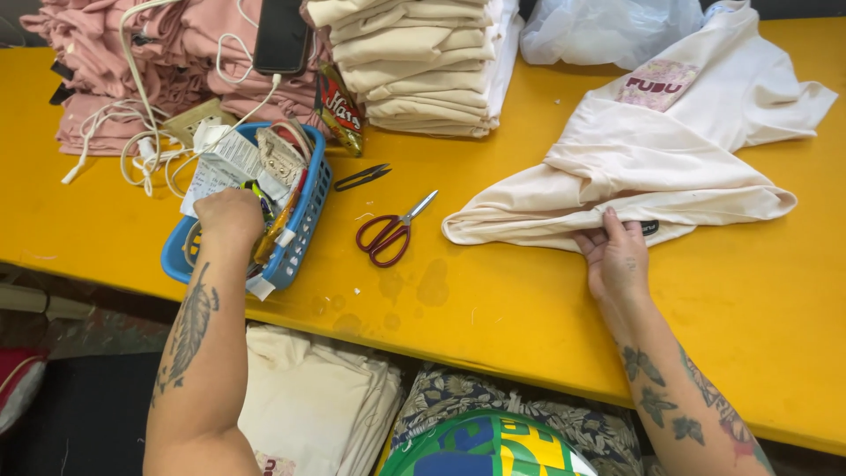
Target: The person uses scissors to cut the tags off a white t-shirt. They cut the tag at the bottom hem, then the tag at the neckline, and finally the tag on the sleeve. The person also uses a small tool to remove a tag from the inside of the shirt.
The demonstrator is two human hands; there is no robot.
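Note:
My left hand [229, 216] reaches into a blue plastic basket [304, 220] crammed with papers, tags and small items; the fingers are buried inside, so what they hold is hidden. My right hand [617, 256] presses flat on the lower edge of a crumpled cream garment [652, 159] with a pink printed patch, spread on the yellow table [493, 300]. Red-handled scissors [392, 231] lie between my two hands, and small black thread snips [361, 176] sit just behind them.
A stack of pink garments [106, 62] with a phone [280, 35] and white cables on top fills the back left. Folded cream garments [423, 62] are piled at the back centre, a clear plastic bag [608, 26] behind. More folded cloth lies under the table.

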